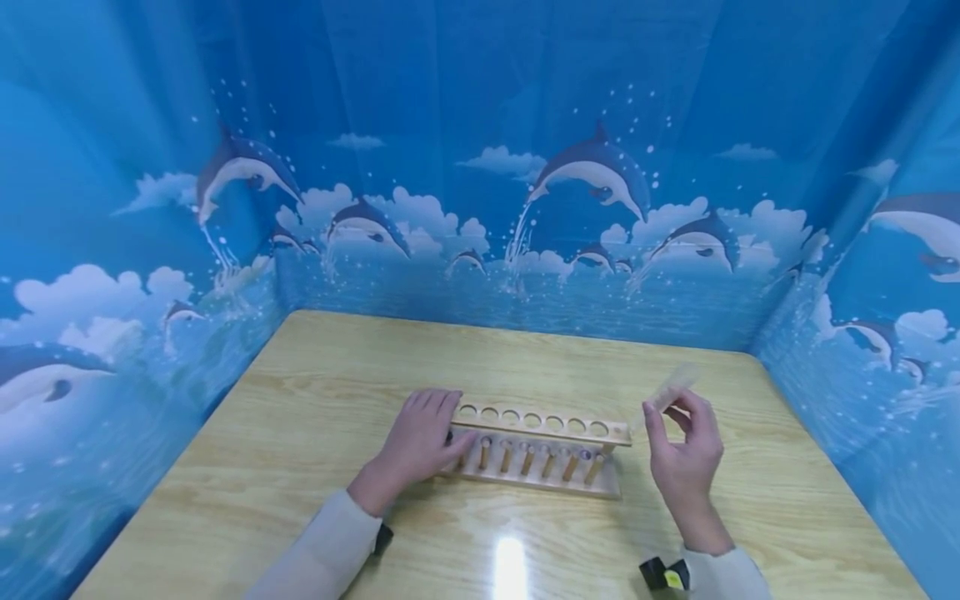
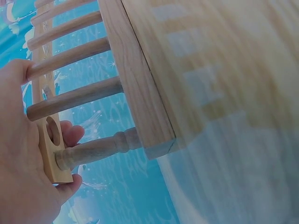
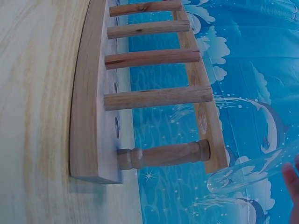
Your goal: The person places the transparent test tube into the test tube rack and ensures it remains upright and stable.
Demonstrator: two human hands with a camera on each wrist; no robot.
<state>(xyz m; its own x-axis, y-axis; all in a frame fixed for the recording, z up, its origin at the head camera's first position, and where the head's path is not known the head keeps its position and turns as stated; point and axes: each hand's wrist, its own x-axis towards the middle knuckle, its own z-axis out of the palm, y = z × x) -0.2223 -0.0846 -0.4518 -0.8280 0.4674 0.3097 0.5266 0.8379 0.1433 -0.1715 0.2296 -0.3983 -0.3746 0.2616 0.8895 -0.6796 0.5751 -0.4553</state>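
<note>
And here is the person at the bench (image 1: 337, 358), both hands busy around a wooden rack (image 1: 543, 429) that stands upright on the wood-grain top, running left to right. The left hand (image 1: 418, 435) has the rack's left end: its fingers curl over the top rail (image 2: 52, 161), fingertips showing past the rail's edge in the left wrist view, thumb on the near side. A firm hold there!

Over to the right hand (image 1: 687, 450), and it's pinching a clear tube (image 3: 247, 172) between thumb and fingers, up in the air just off the rack's right end. The tube tilts, its lower end close by the end of the top rail; whether the two touch, the pictures don't tell. In the head view the tube is a pale blur, its outline hard to follow.

Look at the rack: a row of round holes along the top rail, a line of wooden pegs (image 1: 528, 460) rising from the thick base (image 1: 540, 486), and a turned post (image 3: 163, 155) joining base and rail at the right end. Pale sleeves (image 1: 322, 546) on both arms, dark gear (image 1: 663, 575) at the right wrist. All around hangs a blue curtain (image 1: 442, 75), dolphins leaping among printed clouds, and a bright glare gleams on the near side of the bench.
</note>
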